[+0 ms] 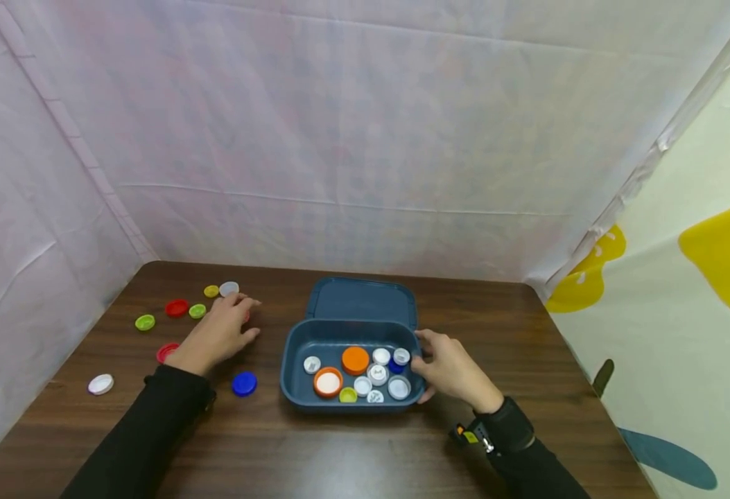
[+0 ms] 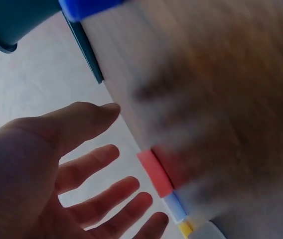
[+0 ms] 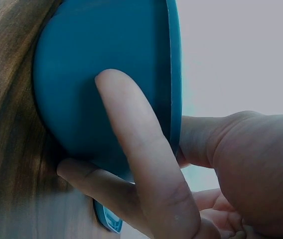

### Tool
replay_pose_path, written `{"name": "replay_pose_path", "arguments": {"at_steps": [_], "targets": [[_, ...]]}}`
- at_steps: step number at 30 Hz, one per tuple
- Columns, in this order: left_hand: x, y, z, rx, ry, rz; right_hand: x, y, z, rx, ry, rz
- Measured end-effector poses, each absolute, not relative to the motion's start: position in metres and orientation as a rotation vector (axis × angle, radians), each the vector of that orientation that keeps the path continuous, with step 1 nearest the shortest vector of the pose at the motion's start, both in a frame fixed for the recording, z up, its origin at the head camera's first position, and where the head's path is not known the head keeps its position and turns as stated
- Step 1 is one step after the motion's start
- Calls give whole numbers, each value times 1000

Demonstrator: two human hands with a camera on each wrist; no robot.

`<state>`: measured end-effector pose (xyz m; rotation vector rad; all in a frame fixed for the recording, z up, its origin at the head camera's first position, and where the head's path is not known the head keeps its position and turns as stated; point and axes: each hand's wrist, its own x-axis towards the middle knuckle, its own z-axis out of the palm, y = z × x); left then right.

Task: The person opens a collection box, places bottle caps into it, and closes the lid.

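Note:
My right hand [image 1: 455,371] grips the right wall of a dark blue plastic box [image 1: 352,407]; in the right wrist view its thumb is over the rim and its fingers [image 3: 136,129] lie along the outside. Inside the box are several bottle caps, among them a solid orange cap [image 1: 355,360], an orange-rimmed cap [image 1: 328,382] and a yellow-green cap [image 1: 348,395]. My left hand [image 1: 215,336], fingers spread and relaxed, holds nothing above the loose caps at left. Just beyond its fingertips, a red cap [image 2: 155,173] shows in the left wrist view, partly hidden in the head view.
Behind the box lies its lid [image 1: 361,299]. Around my left hand are a blue cap [image 1: 244,383], a white cap [image 1: 100,384], a green cap [image 1: 145,322] and a red cap [image 1: 177,308]. White sheeting [image 1: 340,138] encloses the wooden table [image 1: 483,305] at the back and left.

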<state>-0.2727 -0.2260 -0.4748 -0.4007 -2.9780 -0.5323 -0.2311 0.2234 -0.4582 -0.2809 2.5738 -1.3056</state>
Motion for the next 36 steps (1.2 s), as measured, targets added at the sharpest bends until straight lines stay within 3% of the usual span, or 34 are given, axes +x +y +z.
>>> {"name": "replay_pose_path", "arguments": {"at_steps": [36], "targets": [[-263,-218,-455,-507,-2954,-525,-235,230,-459,-312,2513,-1326]]}}
